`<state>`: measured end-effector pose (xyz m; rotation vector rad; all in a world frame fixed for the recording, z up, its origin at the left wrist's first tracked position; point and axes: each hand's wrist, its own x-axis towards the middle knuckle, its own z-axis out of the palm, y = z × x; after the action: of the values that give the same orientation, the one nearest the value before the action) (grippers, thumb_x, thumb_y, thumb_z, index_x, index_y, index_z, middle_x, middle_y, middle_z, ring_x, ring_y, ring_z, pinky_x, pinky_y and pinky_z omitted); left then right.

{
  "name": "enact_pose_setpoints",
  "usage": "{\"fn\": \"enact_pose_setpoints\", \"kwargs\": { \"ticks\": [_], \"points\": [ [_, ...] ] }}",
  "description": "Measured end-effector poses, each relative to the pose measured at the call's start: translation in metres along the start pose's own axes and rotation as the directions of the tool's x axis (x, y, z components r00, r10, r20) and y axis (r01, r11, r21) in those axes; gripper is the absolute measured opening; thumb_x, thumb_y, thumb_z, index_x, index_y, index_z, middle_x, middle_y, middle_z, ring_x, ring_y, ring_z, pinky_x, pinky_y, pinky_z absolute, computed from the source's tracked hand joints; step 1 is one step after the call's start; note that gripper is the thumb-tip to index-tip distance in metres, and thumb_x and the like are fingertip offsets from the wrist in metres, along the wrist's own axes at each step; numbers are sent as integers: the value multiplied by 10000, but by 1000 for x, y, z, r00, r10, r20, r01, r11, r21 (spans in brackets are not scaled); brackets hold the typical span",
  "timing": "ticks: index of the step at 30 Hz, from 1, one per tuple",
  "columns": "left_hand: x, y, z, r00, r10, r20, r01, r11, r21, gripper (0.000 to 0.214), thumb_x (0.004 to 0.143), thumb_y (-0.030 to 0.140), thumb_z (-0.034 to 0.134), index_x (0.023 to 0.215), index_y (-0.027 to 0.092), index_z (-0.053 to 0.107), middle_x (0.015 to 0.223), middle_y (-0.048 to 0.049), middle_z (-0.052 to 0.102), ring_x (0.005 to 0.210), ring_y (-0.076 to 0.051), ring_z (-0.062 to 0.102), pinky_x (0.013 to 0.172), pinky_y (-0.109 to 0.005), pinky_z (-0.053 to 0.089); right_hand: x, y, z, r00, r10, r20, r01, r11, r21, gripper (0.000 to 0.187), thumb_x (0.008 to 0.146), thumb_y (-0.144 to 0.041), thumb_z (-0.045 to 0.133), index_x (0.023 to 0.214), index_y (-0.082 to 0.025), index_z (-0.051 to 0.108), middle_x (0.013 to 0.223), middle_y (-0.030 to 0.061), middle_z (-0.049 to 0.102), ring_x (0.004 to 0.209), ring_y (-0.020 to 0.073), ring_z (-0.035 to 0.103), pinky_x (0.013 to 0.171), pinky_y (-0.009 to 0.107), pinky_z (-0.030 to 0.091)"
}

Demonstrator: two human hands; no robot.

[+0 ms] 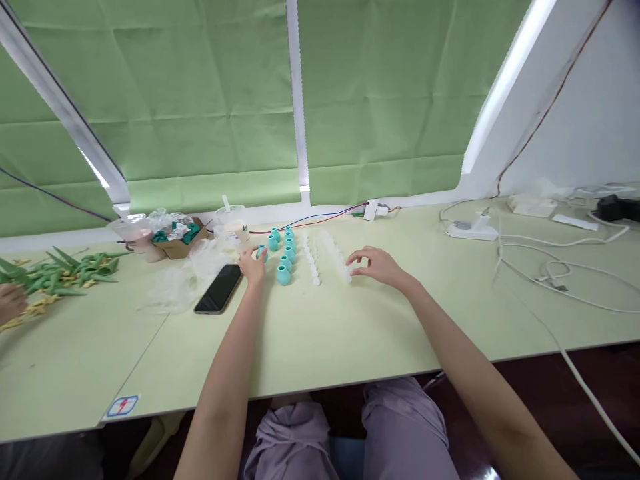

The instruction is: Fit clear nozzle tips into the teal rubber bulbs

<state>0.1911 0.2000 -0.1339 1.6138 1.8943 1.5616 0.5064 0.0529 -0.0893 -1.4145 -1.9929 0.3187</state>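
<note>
Left hand (253,265) pinches a turquoise pot (263,255) (partly hidden); whether the right hand (376,265) grips the translucent strip (334,253), I cannot tell.

The left hand (253,267) and right hand (381,267) were bare, as were the slim forearms (231,353). The loose trousers (407,450) were greyish lavender, their matte cloth gathered into wrinkles and thick folds about the knees (291,421).

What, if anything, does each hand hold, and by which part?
Left hand holds a turquoise pot, seemingly by its side; right hand at the near end of a whitish strip, grip unclear.
</note>
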Motion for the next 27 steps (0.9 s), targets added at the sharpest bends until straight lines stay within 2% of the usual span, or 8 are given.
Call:
{"fn": "enact_pose_setpoints", "kwargs": {
  "ticks": [3, 6, 10, 14, 17, 20, 23, 27],
  "points": [
    [5, -11, 9, 996, -25, 81, 29, 998, -48, 313, 710, 388, 622, 936, 172, 641, 1011, -73, 630, 860, -203, 579, 831, -340, 431, -3, -6, 0, 990, -95, 104, 100, 994, -44, 143, 760, -361, 625, 879, -310, 687, 965, -17, 652, 904, 193, 544, 730, 299, 405],
    [6, -10, 14, 991, 2, 133, 12, 994, -107, 314, 704, 377, 624, 935, 165, 643, 953, -59, 652, 805, -177, 592, 757, -288, 451, -3, -7, -1, 976, -131, 174, 150, 983, -104, 136, 773, -333, 613, 878, -308, 695, 957, -11, 649, 908, 200, 534, 731, 306, 384],
    [7, -4, 23, 992, 20, 126, -7, 994, -105, 312, 701, 375, 626, 922, 157, 649, 944, -64, 657, 813, -181, 596, 765, -290, 446, -6, -3, 2, 963, -138, 231, 186, 961, -205, 132, 754, -307, 627, 865, -292, 697, 947, 8, 636, 900, 212, 522, 771, 340, 347],
    [8, -3, 30, 988, 43, 146, -32, 997, -75, 311, 701, 379, 619, 915, 155, 651, 934, -69, 657, 819, -191, 595, 776, -306, 444, -8, -4, 3, 962, -130, 240, 186, 956, -228, 177, 710, -298, 661, 884, -288, 691, 1016, 30, 582, 970, 231, 485, 819, 363, 337],
    [9, -7, 34, 983, 74, 171, -63, 996, -65, 311, 699, 377, 612, 917, 157, 648, 944, -71, 654, 822, -190, 591, 787, -309, 447, -9, -9, -1, 962, -125, 244, 166, 973, -160, 293, 690, -350, 681, 980, -306, 665, 1068, 35, 540, 1020, 243, 456, 866, 382, 335],
    [10, -11, 36, 987, 63, 148, -55, 997, -54, 317, 701, 376, 602, 925, 155, 643, 942, -74, 651, 832, -188, 592, 797, -306, 450, -9, -14, -8, 964, -131, 230, 138, 990, -14, 406, 696, -447, 675, 1082, -333, 619, 1091, 31, 518, 1062, 243, 429, 911, 385, 335],
    [12, -13, 35, 990, 41, 135, -31, 997, -75, 329, 700, 378, 601, 934, 150, 641, 928, -77, 653, 840, -187, 595, 796, -297, 453, -8, -13, -12, 975, -101, 198, 85, 992, 90, 412, 713, -490, 653, 1091, -332, 614, 1095, 37, 517, 1082, 242, 418, 924, 375, 345],
    [14, -11, 34, 986, 33, 166, -17, 995, -98, 330, 698, 383, 601, 928, 149, 641, 922, -78, 655, 831, -183, 595, 785, -286, 456, -6, -7, -12, 984, -62, 167, 38, 989, 144, 373, 728, -485, 644, 1060, -316, 634, 1086, 43, 531, 1079, 244, 425, 923, 374, 357]
  ]
}}
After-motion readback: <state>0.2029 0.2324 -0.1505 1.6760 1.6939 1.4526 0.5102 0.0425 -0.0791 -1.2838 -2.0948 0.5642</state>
